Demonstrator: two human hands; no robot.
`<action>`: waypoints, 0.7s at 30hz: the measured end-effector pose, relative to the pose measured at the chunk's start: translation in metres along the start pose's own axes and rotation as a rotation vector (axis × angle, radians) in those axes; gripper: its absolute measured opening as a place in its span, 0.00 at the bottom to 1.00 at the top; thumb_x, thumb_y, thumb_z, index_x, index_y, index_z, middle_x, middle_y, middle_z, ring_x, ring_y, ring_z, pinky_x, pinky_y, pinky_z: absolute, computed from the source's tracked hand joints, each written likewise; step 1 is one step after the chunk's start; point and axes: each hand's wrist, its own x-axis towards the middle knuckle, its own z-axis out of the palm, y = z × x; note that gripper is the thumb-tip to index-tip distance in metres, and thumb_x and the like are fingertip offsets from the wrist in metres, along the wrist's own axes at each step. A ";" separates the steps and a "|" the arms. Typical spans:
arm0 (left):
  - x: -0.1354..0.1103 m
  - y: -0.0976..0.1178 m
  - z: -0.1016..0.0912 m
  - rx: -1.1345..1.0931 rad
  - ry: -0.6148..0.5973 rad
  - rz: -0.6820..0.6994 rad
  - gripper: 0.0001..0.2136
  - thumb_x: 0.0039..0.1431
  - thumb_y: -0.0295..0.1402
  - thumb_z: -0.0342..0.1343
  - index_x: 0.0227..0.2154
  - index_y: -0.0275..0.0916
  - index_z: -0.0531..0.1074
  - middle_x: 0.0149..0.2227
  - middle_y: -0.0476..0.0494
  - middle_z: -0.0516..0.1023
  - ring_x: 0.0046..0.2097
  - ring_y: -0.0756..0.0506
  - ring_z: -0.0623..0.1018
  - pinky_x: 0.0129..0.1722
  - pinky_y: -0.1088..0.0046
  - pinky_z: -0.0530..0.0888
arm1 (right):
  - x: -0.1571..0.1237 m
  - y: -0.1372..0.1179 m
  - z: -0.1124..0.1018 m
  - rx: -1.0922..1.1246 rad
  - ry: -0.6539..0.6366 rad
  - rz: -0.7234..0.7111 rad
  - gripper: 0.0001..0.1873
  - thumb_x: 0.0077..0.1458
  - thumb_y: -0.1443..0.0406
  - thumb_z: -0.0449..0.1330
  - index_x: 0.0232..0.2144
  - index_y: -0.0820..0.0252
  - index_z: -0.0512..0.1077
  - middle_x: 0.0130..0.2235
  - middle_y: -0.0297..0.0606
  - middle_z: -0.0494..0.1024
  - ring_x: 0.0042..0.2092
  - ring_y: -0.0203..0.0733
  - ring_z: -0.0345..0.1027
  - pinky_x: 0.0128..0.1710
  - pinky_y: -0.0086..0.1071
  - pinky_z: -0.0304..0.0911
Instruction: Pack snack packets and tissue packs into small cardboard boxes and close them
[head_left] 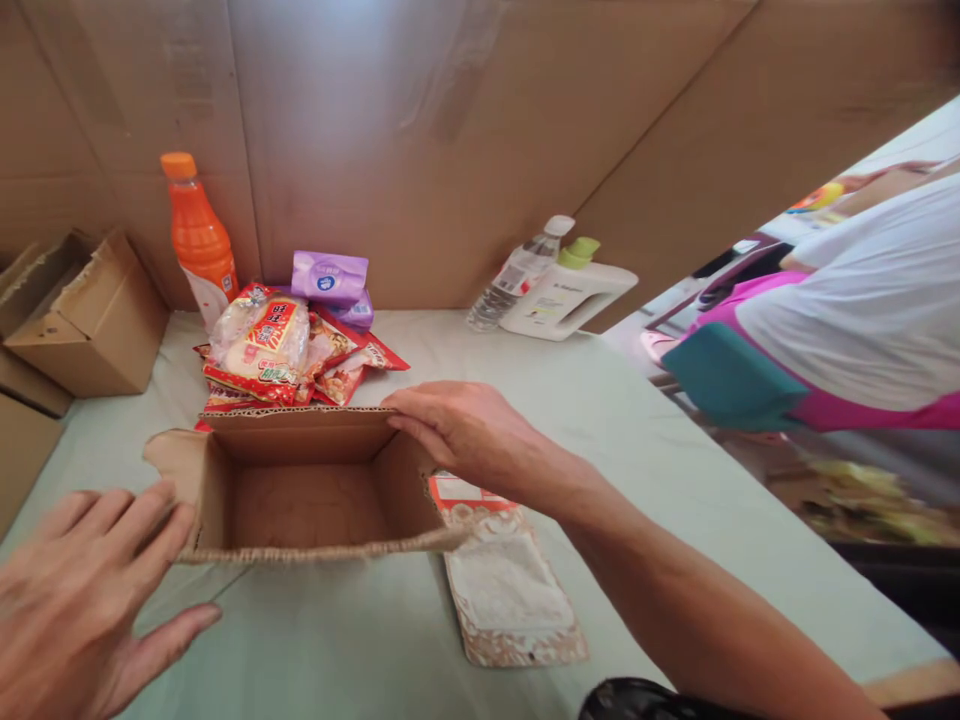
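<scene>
An open cardboard box point(300, 535) with ragged top edges sits on the pale green cloth, and nothing shows inside it. My right hand point(457, 425) pinches the box's far right top edge between thumb and fingers. At the box's left side, my left hand point(97, 590) has its fingers spread, the fingertips close to or touching the left flap point(176, 465); I cannot tell which. Just right of the box, partly under my right forearm, lies a flat packet point(514, 590) with a red, white and brown pattern.
Behind the box are red snack bags point(262, 340), purple tissue packs point(330, 278) and an orange drink bottle point(199, 235). A water bottle point(517, 275) and a white jug point(566, 295) lean at the back wall. More cardboard boxes point(97, 320) stand left. A person point(862, 300) is at right.
</scene>
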 end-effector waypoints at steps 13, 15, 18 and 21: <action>-0.001 -0.007 0.023 0.107 0.102 0.172 0.17 0.59 0.33 0.54 0.50 0.36 0.73 0.53 0.33 0.77 0.58 0.30 0.73 0.62 0.46 0.64 | -0.077 -0.046 -0.008 0.122 0.244 -0.466 0.11 0.69 0.66 0.54 0.46 0.62 0.76 0.41 0.43 0.84 0.40 0.43 0.75 0.45 0.40 0.68; -0.002 -0.011 0.027 0.104 0.087 0.210 0.18 0.57 0.29 0.53 0.50 0.35 0.74 0.53 0.32 0.77 0.57 0.30 0.74 0.62 0.46 0.64 | -0.087 -0.055 0.012 0.069 0.346 -0.519 0.15 0.68 0.73 0.50 0.43 0.64 0.77 0.40 0.42 0.84 0.40 0.42 0.76 0.44 0.39 0.68; -0.002 -0.015 0.031 0.091 0.077 0.228 0.19 0.55 0.28 0.53 0.50 0.32 0.74 0.53 0.27 0.76 0.56 0.28 0.74 0.60 0.44 0.65 | -0.097 -0.062 0.040 0.017 0.498 -0.509 0.15 0.67 0.74 0.50 0.45 0.66 0.77 0.45 0.44 0.84 0.47 0.45 0.76 0.47 0.38 0.68; -0.004 -0.016 0.036 0.058 0.066 0.234 0.19 0.54 0.27 0.53 0.50 0.34 0.73 0.55 0.27 0.74 0.57 0.27 0.73 0.60 0.42 0.66 | -0.103 -0.058 0.050 0.017 0.554 -0.462 0.14 0.69 0.65 0.54 0.49 0.66 0.75 0.49 0.46 0.83 0.53 0.48 0.75 0.54 0.42 0.66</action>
